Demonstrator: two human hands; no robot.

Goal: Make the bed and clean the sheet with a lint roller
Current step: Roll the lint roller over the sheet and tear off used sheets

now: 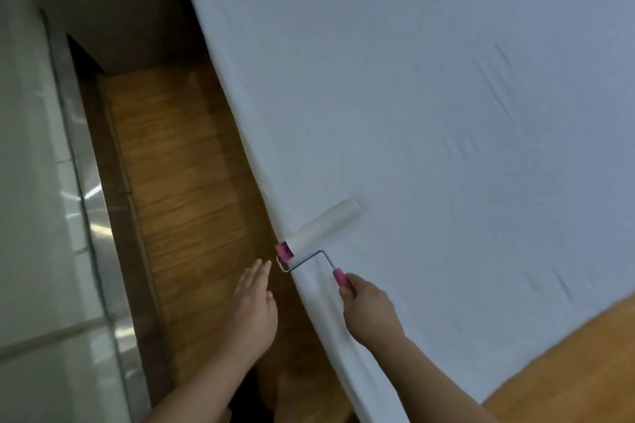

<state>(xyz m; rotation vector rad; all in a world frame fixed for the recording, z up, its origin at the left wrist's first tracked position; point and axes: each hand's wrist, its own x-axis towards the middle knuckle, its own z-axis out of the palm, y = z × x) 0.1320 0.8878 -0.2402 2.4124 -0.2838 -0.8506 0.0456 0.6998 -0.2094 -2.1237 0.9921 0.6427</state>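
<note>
— What can't you make out from up here?

— My right hand point(369, 307) wraps the lint roller point(323, 228) handle, so only its pink top shows. The sheet point(429, 96) runs off the top and right edges, and the whole picture is smeared, so its creases are faint streaks.

— And below?

— Both my forearms are cut by the bottom edge. The floor point(178, 189) under the sheet's hanging side is hidden — whatever dark thing sits between my arms, I cannot tell.

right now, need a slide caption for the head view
Right hand rolls a lint roller along the white sheet's edge.
</note>
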